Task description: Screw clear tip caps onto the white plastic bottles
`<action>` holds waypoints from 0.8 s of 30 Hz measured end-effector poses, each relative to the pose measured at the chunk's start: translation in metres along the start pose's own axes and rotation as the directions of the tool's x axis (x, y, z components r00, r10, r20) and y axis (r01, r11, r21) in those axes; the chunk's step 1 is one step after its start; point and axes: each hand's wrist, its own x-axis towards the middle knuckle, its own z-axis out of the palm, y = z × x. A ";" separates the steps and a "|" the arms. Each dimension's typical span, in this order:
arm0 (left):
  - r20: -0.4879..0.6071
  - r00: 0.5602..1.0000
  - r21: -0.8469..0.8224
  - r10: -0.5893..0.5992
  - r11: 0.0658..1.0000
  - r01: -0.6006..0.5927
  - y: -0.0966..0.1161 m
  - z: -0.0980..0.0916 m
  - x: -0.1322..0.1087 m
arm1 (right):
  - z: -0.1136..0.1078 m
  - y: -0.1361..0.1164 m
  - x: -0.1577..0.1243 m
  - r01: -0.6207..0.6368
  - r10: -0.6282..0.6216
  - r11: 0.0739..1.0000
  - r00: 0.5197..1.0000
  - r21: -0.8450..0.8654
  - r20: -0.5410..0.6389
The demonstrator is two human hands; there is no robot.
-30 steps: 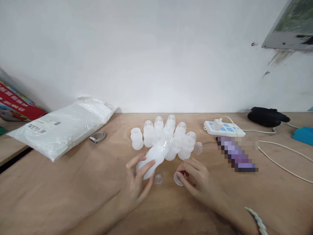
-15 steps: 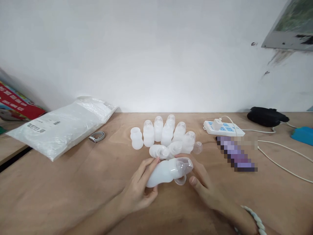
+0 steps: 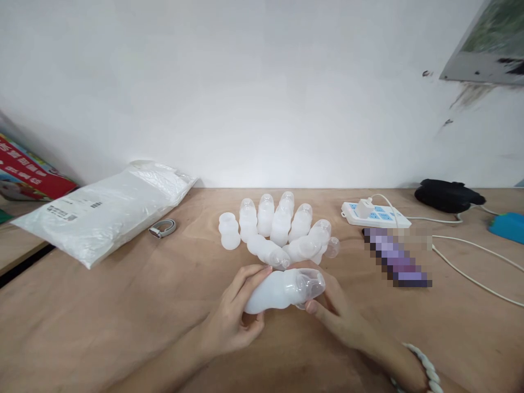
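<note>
A milky-white baby bottle (image 3: 270, 292) with a clear cap lies tilted sideways in my left hand (image 3: 233, 308), whose fingers wrap its base end. My right hand (image 3: 335, 303) closes round the capped end, thumb in front and fingers behind, partly hidden by the bottle. Below the cap, by my right thumb, shows the edge of a clear round piece (image 3: 301, 306), mostly covered. Just beyond my hands, a baby bottle (image 3: 266, 251) lies on its side with its cap toward me. Another bottle (image 3: 305, 248) leans over to the right.
Several capped bottles (image 3: 267, 215) stand behind, beside an uncapped bottle (image 3: 230, 232). A clear dome cap (image 3: 333, 247) lies to their right. A white plastic parcel (image 3: 106, 210) and a watch (image 3: 161, 228) are at left; a power strip (image 3: 376, 215), cables and a blurred phone-like object (image 3: 395, 256) at right.
My right hand has closed in on the capped end, its thumb now at the cap. The lying bottles behind have shifted and turned. My left hand keeps its hold.
</note>
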 end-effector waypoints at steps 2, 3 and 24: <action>-0.008 1.000 0.007 0.010 1.000 -0.010 0.000 0.000 0.000 | 0.000 0.001 0.000 0.006 -0.006 1.000 1.000 0.009 -0.001; -0.012 1.000 0.014 0.016 1.000 -0.016 0.000 0.000 0.000 | 0.000 0.001 0.000 0.003 -0.004 1.000 1.000 0.020 0.007; 0.100 0.991 -0.122 0.091 0.989 -0.079 -0.001 -0.003 0.001 | -0.001 0.004 0.006 0.004 -0.027 0.986 0.991 0.166 0.134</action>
